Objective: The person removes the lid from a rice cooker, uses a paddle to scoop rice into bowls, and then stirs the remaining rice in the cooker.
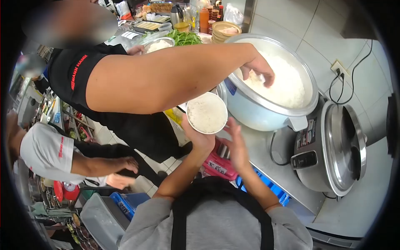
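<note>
My left hand [199,135] is wrapped round the side of a white bowl filled with rice [207,113], held in front of me. Just right of that bowl, my right hand [236,143] is raised with its fingers apart and nothing in it. Beyond my hands stands a large light-blue rice container [258,114] full of white rice. A co-worker's bare arm [166,75] reaches across from the left, and that person's hand [260,71] is down at the rice. The co-worker's other hand is beside a smaller bowl of rice [159,45].
A steel rice cooker [329,146] stands at the right of the counter. Leafy greens [184,38], an orange bottle [204,20] and stacked bowls [225,31] are at the back. Another person in a white shirt [46,152] is at the left, near a grey bin [100,218].
</note>
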Demonstrator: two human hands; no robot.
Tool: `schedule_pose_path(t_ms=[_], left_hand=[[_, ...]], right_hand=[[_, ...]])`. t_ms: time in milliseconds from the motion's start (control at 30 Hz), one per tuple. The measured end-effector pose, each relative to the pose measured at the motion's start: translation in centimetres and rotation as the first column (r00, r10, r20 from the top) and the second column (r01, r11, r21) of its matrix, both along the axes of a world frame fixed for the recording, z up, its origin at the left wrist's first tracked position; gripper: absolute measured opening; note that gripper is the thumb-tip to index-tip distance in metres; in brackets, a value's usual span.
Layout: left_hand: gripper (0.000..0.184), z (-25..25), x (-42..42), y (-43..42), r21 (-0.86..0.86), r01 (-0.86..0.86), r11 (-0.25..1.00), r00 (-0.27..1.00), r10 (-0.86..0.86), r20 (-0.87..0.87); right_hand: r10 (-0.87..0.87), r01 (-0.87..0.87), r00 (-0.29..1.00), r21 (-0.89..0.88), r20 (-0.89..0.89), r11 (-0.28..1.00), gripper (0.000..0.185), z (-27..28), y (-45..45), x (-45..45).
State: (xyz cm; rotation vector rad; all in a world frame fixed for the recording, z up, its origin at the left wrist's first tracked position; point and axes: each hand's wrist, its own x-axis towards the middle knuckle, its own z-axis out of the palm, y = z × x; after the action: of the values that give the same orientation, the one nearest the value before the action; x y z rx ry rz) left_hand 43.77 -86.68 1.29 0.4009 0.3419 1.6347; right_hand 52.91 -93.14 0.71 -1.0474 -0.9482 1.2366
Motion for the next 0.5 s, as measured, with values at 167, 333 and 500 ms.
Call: schedule_pose_path(t_ms=[167, 333, 500], left_hand=[[0.062, -3.1, 1.8, -1.5, -0.027, -0.066, 0.997, 0.998, 0.065, -0.022], [0.066, -3.5, 1.8, -1.8, -0.020, -0.027, 0.999, 0.997, 0.025, -0.078], [0.070, -4.8, -0.5, -2.5, -0.080, 0.229, 0.970, 0.973, -0.229, 0.011]], right_hand=[[0.048, -0.048, 0.999, 0.062, -0.004, 0.997, 0.065, -1.4, -1.5, -1.5], [-0.193, 0.035, 0.832, 0.299, 0.519, 0.954, 0.060, -2.1, -1.7, -0.3], [-0.286, 0.232, 0.791, 0.166, 0.541, 0.958, 0.055, -0.5, -2.9, 4.2]])
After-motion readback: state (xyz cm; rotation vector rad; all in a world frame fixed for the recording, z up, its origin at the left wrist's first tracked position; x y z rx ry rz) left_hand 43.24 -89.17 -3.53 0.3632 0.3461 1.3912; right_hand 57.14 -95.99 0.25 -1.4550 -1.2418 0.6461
